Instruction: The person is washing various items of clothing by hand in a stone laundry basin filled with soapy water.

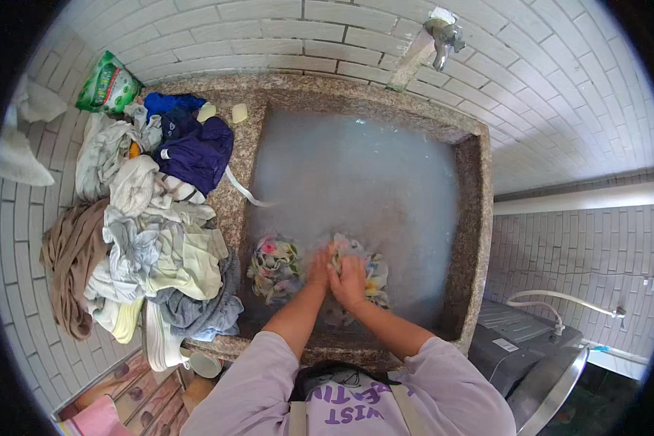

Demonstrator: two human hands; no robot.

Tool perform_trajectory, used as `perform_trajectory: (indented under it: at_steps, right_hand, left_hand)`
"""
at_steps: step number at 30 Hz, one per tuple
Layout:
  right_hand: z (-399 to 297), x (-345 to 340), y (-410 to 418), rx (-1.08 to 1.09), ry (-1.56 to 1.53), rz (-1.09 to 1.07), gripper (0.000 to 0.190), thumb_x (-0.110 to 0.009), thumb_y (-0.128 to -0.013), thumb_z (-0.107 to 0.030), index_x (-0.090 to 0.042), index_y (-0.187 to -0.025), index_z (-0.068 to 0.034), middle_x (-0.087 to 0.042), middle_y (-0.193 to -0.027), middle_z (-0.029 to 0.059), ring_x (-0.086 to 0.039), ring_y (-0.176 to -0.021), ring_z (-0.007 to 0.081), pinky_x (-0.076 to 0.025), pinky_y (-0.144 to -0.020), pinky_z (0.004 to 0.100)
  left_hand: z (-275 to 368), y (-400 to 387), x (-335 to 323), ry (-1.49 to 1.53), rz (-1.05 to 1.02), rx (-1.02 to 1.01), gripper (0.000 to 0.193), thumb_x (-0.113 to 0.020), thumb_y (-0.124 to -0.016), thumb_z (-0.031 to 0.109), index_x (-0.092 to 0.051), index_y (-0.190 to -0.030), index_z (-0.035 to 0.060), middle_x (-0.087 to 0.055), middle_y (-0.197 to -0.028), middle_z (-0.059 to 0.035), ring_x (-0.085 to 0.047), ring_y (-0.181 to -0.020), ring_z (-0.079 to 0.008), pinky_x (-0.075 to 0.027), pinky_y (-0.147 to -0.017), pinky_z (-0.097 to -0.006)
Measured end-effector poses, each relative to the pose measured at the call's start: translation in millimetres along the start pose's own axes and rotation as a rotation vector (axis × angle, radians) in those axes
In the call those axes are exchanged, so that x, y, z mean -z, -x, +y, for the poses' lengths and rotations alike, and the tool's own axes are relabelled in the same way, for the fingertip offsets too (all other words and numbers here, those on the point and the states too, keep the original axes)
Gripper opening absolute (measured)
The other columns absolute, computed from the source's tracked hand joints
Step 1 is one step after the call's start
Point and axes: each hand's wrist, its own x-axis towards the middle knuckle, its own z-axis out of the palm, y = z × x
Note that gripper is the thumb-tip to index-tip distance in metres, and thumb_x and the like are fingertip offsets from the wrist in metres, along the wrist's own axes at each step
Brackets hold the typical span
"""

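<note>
Cloudy water fills a speckled stone wash basin point(482, 218). Near its front edge, both hands are at a floral-patterned wet cloth point(377, 272), which lies partly under water. My right hand point(349, 277) presses on the cloth with its fingers curled into the folds. Beside it, my left hand point(319, 267) is partly under the cloudy water, its fingertips hidden against the cloth; its hold cannot be made out. Another bunched part of floral cloth point(275, 264) shows to the left; whether it is the same piece is hidden by the water.
A heap of clothes point(158, 250) covers much of the left ledge, with a white strap point(242, 188) trailing into the water. Behind are a soap bar point(240, 113) and a green detergent bag point(108, 84). A metal tap point(444, 41) juts from the wall at the back right.
</note>
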Motion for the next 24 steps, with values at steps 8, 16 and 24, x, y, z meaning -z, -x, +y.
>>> perform_trajectory:
  at_steps: [8,16,24]
  right_hand:
    - [104,11,-147,-0.203,0.365,-0.404,0.043,-0.041,-0.089,-0.041,-0.066,-0.090,-0.005,-0.063,-0.097,0.0205,-0.060,-0.091,0.0379,-0.045,-0.079,0.0476]
    - [71,-11,-60,-0.200,0.154,0.176,0.050,-0.054,-0.084,-0.044,-0.051,-0.112,-0.002,-0.048,-0.118,0.0278,-0.045,-0.111,0.0425,-0.038,-0.089,0.0491]
    - [7,-15,-39,-0.159,0.042,-0.335,0.050,-0.050,-0.085,-0.045,-0.052,-0.110,-0.001,-0.062,-0.082,0.0218,-0.060,-0.079,0.0408,-0.045,-0.077,0.0484]
  left_hand:
    - [63,-44,85,0.020,-0.388,0.111,0.055,-0.056,-0.084,0.043,-0.039,-0.124,0.0098,-0.063,-0.097,-0.0153,-0.062,-0.087,-0.0320,-0.048,-0.073,-0.0445]
    - [30,8,50,-0.031,0.175,0.014,0.047,-0.053,-0.086,0.041,-0.047,-0.122,0.0115,-0.061,-0.089,-0.0138,-0.061,-0.082,-0.0298,-0.049,-0.070,-0.0439]
    - [9,-2,48,-0.077,-0.565,0.350,0.036,-0.053,-0.084,0.032,-0.057,-0.112,0.0104,-0.066,-0.090,-0.0154,-0.064,-0.081,-0.0336,-0.049,-0.074,-0.0432]
